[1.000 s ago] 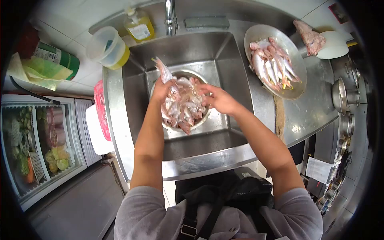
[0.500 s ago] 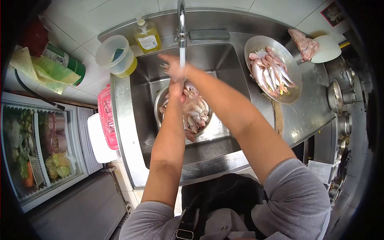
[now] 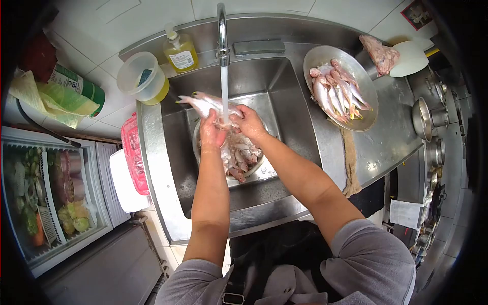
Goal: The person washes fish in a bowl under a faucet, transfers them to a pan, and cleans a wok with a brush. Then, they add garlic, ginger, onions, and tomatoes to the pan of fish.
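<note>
Both my hands hold one pale pink fish [image 3: 201,103] under the running water from the faucet [image 3: 221,28]. My left hand [image 3: 211,133] grips its body from below, and my right hand [image 3: 248,122] presses on it from the right. The fish's tail points left. Right beneath my hands, a metal bowl [image 3: 256,165] heaped with several small fish sits in the steel sink [image 3: 284,101].
A metal plate [image 3: 363,119] with several fish rests on the counter at right, a cloth [image 3: 349,160] hanging below it. Raw meat [image 3: 378,51] lies on a white board. Soap bottle [image 3: 180,50], plastic tub [image 3: 142,76] and green can [image 3: 76,84] stand at back left. A red container [image 3: 133,152] hangs beside the sink.
My right hand came down from the faucet to the fish. The water runs on, and the fish is now held level under the stream.
</note>
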Motion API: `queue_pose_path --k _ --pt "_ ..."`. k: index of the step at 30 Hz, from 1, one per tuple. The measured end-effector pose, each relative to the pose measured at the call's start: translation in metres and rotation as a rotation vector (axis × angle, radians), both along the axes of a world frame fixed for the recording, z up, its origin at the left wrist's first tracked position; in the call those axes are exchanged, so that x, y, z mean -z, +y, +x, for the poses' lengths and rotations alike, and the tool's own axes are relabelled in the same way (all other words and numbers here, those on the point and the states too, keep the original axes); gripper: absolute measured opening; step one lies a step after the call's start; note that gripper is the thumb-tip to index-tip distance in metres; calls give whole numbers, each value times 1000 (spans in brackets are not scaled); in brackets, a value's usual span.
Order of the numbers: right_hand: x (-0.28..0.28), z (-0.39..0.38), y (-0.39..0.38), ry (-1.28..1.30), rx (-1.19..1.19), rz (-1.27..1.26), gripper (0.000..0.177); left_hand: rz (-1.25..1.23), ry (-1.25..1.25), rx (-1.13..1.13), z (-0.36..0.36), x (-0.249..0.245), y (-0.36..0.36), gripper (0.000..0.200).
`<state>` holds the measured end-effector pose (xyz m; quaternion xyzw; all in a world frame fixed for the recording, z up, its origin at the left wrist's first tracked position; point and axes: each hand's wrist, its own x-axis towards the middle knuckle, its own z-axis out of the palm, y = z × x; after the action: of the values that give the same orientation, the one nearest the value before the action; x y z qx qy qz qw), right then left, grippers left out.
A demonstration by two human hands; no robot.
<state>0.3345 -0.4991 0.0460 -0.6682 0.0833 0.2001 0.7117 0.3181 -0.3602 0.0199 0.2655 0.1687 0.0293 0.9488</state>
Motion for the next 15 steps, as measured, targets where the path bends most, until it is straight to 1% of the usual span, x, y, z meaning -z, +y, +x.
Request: queue_pose_path --k 1,2,3,4,5,7,8,9,11,13,14,15 --pt "0 5 5 -182 -127 -240 39 8 4 -5 -7 2 8 41" --pt "1 9 8 -365 -252 -480 40 16 142 -21 -13 3 16 43" --pt "2 12 12 -362 -257 -473 40 21 280 -37 -18 4 23 44" --pt "-20 13 19 -490 -358 -597 38 148 357 -4 -20 12 28 36" --pt "-34 13 26 -614 -460 -721 36 147 367 -6 -20 15 30 36" --pt "-31 27 43 -550 -477 -803 31 217 391 139 -16 26 28 26" --pt "-40 27 46 -549 -493 -835 26 250 411 217 -16 34 28 21" --pt "-54 27 47 -552 -508 -866 22 275 425 194 -10 43 29 23" --pt "-60 25 44 -554 -524 -866 23 299 446 178 4 51 27 25" --pt "-58 25 41 -576 -542 -875 23 488 372 188 15 44 24 27" --pt "-53 24 39 -620 -500 -926 22 483 380 189 17 33 23 27" --pt "-48 22 36 -664 -454 -975 23 524 483 266 20 15 22 31"
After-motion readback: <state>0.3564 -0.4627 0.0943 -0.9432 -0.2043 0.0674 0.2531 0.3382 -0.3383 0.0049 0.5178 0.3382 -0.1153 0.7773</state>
